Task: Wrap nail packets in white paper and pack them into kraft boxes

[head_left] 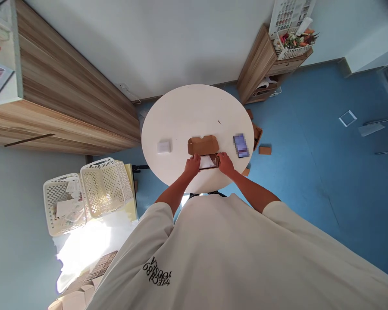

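A small brown cardboard box (pixel 208 161) sits near the front edge of the round white table (pixel 197 103), its flap-lid (pixel 203 145) standing open towards the far side. Something white (pixel 208 162) lies inside the box. My left hand (pixel 192 165) grips the box's left end, and my right hand (pixel 226 164) holds its right end. A small white packet (pixel 164 147) lies to the left of the box. To the right lies a flat purple-and-white item (pixel 241 145), pixelated and unreadable.
Flattened cardboard pieces (pixel 264 150) lie on the blue floor right of the table. White perforated plastic baskets (pixel 100 187) holding papers stand at lower left. A long wooden cabinet (pixel 61 99) runs along the left, and a wooden shelf unit (pixel 257 64) stands behind the table.
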A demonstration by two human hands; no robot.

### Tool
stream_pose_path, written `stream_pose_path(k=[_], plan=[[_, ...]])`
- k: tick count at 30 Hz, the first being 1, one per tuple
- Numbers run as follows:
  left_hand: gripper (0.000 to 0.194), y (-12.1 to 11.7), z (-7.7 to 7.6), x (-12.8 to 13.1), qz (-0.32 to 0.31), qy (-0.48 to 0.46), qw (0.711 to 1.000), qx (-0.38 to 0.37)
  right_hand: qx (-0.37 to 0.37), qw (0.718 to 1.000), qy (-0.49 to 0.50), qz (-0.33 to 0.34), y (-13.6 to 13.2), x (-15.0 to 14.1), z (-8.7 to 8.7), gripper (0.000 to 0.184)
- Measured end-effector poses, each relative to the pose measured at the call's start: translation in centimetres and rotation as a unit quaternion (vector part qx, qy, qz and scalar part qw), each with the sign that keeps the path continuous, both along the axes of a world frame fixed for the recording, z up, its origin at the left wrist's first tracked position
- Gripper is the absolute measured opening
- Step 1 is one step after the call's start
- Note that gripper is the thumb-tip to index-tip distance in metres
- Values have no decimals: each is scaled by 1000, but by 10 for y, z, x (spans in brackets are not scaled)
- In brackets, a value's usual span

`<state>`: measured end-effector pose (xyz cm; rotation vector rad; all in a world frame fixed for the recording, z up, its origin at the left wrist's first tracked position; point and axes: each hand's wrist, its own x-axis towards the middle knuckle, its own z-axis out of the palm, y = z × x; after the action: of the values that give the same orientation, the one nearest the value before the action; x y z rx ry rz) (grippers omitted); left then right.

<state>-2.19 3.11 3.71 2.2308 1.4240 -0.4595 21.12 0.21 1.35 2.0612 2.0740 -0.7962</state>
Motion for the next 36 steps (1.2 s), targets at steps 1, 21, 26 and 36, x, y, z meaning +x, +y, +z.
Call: stream_pose_path(k=[1, 21, 26, 36], plan=[[109, 0, 0, 0, 1, -2, 1000, -1, 6, 1000, 1, 5, 0, -2, 2, 67], [109, 1, 4, 0, -7, 1, 1000, -6, -94, 986, 4, -137, 8, -18, 4, 51], [106, 0, 3, -1, -3, -7, 1000, -5, -99, 986, -21, -133, 14, -18, 10, 44], [113, -2, -8, -2, -15, -11, 1000, 23, -120, 985, -120, -33, 24, -37, 19, 31]])
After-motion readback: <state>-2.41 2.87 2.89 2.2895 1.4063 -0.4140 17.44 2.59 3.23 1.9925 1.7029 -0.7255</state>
